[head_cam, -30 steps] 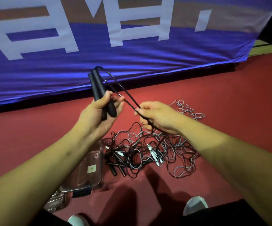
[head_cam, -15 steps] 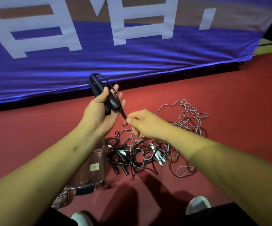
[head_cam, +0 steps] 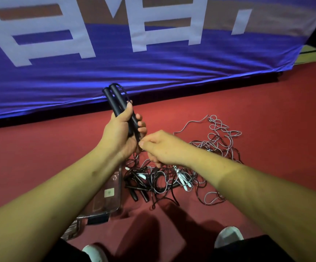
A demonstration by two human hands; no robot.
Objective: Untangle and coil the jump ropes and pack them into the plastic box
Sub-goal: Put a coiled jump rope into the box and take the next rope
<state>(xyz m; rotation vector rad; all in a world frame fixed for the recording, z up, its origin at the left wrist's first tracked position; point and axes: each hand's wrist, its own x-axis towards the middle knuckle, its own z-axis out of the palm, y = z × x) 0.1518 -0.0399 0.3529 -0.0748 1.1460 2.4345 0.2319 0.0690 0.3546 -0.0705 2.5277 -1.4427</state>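
Note:
My left hand (head_cam: 122,133) grips two black jump rope handles (head_cam: 116,100) side by side, their upper ends pointing up and away from me. A thin black cord loops off the handles' tops. My right hand (head_cam: 162,147) is right beside the handles' lower ends, fingers curled and pinching the black cord there. Below the hands a tangled pile of jump ropes (head_cam: 181,173), black and grey cords with black and white handles, lies on the red floor. The clear plastic box (head_cam: 110,197) stands left of the pile, mostly hidden under my left forearm.
A blue banner (head_cam: 134,63) with large white characters hangs down to the floor just beyond the hands. The red floor (head_cam: 267,114) stretches out to the right. My two white shoes (head_cam: 228,236) show at the bottom edge.
My right hand has slid along the black cord from out at the right in to the handles' lower ends. The stretched length of cord between the hands is gone.

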